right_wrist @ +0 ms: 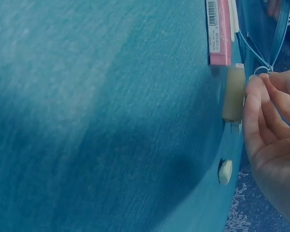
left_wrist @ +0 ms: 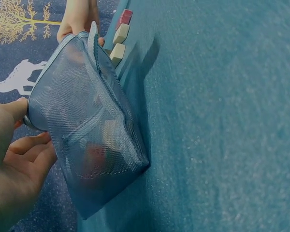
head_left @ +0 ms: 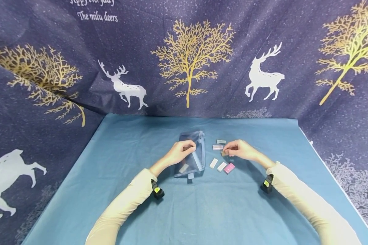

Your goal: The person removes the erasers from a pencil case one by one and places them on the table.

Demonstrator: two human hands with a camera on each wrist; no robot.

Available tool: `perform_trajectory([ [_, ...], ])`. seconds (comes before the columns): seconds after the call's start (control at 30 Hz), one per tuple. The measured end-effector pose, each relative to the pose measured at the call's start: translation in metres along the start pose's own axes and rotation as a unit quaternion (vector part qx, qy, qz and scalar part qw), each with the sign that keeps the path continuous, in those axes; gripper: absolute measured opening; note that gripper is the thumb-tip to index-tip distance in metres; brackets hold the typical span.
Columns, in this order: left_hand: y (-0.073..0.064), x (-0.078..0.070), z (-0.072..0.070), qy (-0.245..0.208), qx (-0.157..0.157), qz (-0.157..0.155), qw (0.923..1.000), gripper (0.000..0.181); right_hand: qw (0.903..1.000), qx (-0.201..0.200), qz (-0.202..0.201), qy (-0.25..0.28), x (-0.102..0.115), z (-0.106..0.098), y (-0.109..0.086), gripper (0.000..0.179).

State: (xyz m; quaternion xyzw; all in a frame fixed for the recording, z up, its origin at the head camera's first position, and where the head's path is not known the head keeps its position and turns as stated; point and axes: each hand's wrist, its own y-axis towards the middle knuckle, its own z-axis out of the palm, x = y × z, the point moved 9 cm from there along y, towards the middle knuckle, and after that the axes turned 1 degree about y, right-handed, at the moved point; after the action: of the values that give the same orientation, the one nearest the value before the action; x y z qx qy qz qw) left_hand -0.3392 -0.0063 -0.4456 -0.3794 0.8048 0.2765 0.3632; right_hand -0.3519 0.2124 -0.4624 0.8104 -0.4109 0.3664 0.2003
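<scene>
My left hand (head_left: 181,152) pinches the edge of a blue mesh zip pouch (left_wrist: 77,96) between thumb and fingers. A red eraser (left_wrist: 95,157) and a pale one show through the mesh. My right hand (head_left: 239,149) is just right of the pouch with its fingers bent. Its fingertips are at a tan eraser (right_wrist: 234,94); whether they grip it is unclear. A pink eraser (head_left: 229,168) with a barcode wrapper lies nearby. Beside it are two white erasers, one (head_left: 221,166) closer and another (head_left: 213,163) farther left.
Two more small blocks lie beyond the right hand, a greyish one (head_left: 221,141) and a pale, striped one (head_left: 217,147). A blue cloth (head_left: 135,146) covers the table. Behind it hangs a dark curtain (head_left: 159,88) printed with deer and trees.
</scene>
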Motion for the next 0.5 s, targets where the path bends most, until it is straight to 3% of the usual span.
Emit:
perform_trajectory([
  [0.27,0.000,0.004,0.001,0.009,0.002,-0.004,1.0000,0.031,0.9994,-0.008,-0.003,0.033,0.004,0.002,0.006,0.021],
  [0.5,0.001,0.004,0.000,0.017,0.000,-0.007,0.9998,0.031,0.9968,0.009,0.012,0.078,0.003,0.008,0.013,0.023],
])
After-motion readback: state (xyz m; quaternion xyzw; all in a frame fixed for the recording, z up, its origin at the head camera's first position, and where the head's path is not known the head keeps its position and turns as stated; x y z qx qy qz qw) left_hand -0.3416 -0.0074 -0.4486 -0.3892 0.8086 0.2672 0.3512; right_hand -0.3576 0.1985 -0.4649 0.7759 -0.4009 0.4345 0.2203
